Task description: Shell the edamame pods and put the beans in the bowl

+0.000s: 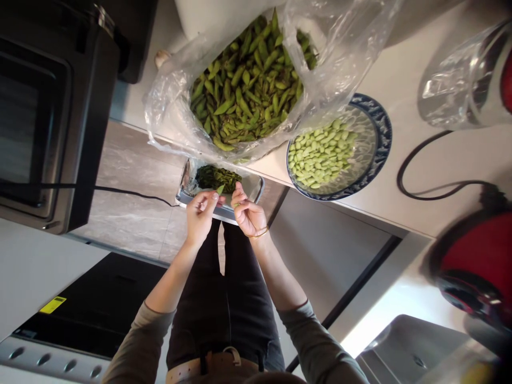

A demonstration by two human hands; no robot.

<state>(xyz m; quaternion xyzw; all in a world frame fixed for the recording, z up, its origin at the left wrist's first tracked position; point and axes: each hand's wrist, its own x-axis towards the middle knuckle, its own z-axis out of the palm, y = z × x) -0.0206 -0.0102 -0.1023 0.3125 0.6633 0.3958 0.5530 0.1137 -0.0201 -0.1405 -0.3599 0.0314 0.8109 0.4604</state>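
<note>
My left hand (202, 212) pinches a green soybean pod (220, 189) between thumb and fingertips. Close by on the right, my right hand (248, 213) has its thumb against curled fingers, the index finger raised; a small greenish bit shows there, too small to name. Both hands are above a bin (256, 189) with dark green empty pods (216, 177) inside. Beyond them, a clear plastic bag (168, 114) full of soybean pods (250, 85) lies open on the counter. Shelled green beans (320, 152) fill one side of a blue-rimmed bowl (382, 122).
The counter edge (276, 173) runs between bag and floor. A black cord (124, 189) crosses on the left by a dark oven (40, 128). On the right are a red appliance (478, 261), its cable (404, 184) and a clear plastic container (452, 85). A black cooktop (96, 304) is lower left.
</note>
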